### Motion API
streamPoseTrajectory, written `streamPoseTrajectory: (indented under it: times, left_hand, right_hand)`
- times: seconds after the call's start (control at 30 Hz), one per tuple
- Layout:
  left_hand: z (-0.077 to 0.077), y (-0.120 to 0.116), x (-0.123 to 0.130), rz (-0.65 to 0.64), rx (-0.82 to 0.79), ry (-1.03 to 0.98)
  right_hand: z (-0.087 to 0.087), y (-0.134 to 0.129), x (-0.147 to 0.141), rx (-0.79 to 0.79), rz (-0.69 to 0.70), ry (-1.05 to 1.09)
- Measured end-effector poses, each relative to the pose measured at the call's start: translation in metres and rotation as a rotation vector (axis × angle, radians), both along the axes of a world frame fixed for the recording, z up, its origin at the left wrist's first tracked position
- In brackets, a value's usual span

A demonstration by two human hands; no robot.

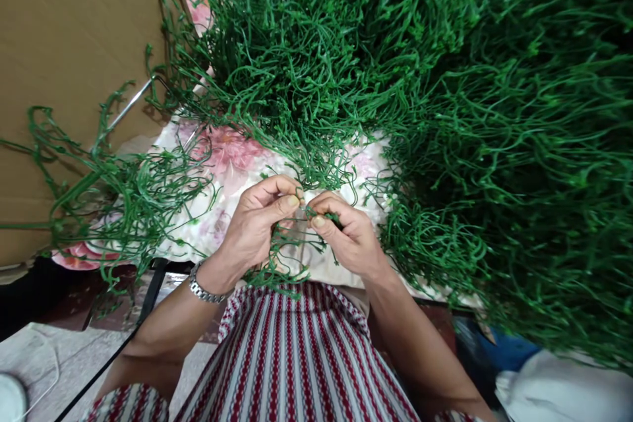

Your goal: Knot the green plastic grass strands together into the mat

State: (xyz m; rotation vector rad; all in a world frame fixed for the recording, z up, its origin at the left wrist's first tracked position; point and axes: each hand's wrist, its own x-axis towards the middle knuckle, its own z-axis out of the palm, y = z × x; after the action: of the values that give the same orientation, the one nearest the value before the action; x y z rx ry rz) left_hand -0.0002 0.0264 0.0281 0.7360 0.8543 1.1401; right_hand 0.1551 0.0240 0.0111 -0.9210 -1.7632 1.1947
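My left hand (260,221), with a metal-band watch (204,285) on its wrist, is closed in a pinch, thumb against forefinger. What sits at its fingertips is too small to make out clearly. Close beside it, my right hand (349,234) pinches a thin green artificial stem (332,217); part of it is hidden by the fingers. The two sets of fingertips almost meet. More green stems (284,264) hang below and between the hands, over my lap. Just beyond the fingers lies the near edge of a big pile of curly green stems (321,59).
A floral cloth (232,151) covers the work surface. Another heap of stems (534,158) fills the right side, and a looser bunch (133,191) lies left. A cardboard box (79,33) stands at the left, near a metal rod (131,104). A white bag (558,386) sits lower right.
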Motion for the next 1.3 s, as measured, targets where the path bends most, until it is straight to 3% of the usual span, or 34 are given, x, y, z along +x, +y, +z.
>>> streamPoseTrajectory:
  times: [0.23,0.37,0.47,0.77,0.9,1.0,1.1,1.17,1.3]
  left_hand:
    - [-0.001,0.003,0.003,-0.095,-0.004,-0.078]
    - [-0.003,0.003,0.009,0.021,0.089,0.052]
    - [-0.003,0.002,0.011,0.070,0.085,0.041]
    - [-0.003,0.003,0.012,-0.054,-0.030,-0.253]
    - [-0.004,0.004,0.009,-0.167,-0.071,-0.310]
    - [-0.002,0.006,0.004,-0.212,-0.147,-0.260]
    - [0.002,0.009,0.000,-0.156,-0.155,-0.169]
    - [0.005,0.011,0.000,-0.126,-0.111,-0.072]
    - [0.004,0.011,0.003,-0.067,-0.034,0.067]
  right_hand:
    - [0.003,0.000,-0.004,-0.151,0.034,-0.047]
    - [0.002,-0.003,-0.008,-0.188,-0.002,-0.023]
    - [-0.004,-0.004,-0.008,-0.186,-0.064,0.002]
    - [-0.010,-0.005,-0.012,-0.400,-0.130,0.369]
    - [-0.004,-0.004,-0.007,-0.394,-0.027,0.350]
    - [0.000,-0.005,0.002,-0.295,0.126,0.125]
    - [0.000,-0.006,0.008,-0.182,0.282,-0.103]
    - [0.001,-0.005,0.012,-0.116,0.190,-0.130]
    - [0.009,-0.002,0.024,0.046,-0.220,-0.101]
